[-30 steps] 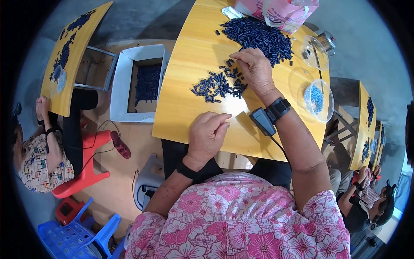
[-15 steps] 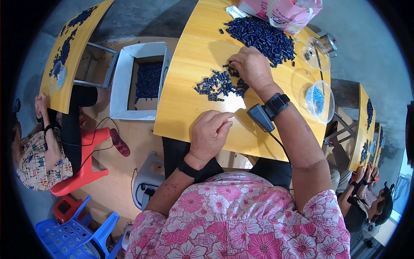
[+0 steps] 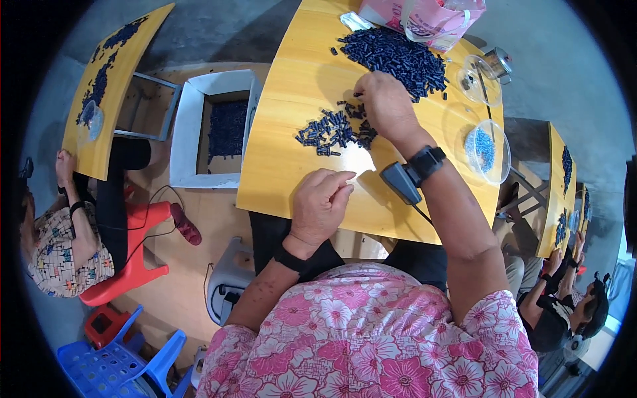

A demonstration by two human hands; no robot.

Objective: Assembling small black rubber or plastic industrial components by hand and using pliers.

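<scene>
My right hand (image 3: 390,109) is over the far part of the yellow table, between two piles of dark blue plastic pieces. Its fingers are bent together, and a small dark piece (image 3: 358,95) shows at the fingertips. Just left of and nearer than this hand lies the smaller, loose pile (image 3: 328,132) of short, tube-like pieces. Beyond it spreads the larger heap (image 3: 391,56). Close to the near edge, my left hand (image 3: 320,207) rests with curled fingers, thumb and index finger drawn together; whatever they pinch, if anything, is too small to make out.
At the right of the table (image 3: 279,179) stand a clear tub of small blue pieces (image 3: 488,151), another clear tub (image 3: 479,81) and a metal cup (image 3: 499,63). A pink bag (image 3: 431,20) sits at the back. Left of the table is an open white box (image 3: 215,180). Co-workers sit on both sides.
Both my hands keep nearly the same places and poses. The whole view has shifted slightly. A hand of the person on the left has moved a little.
</scene>
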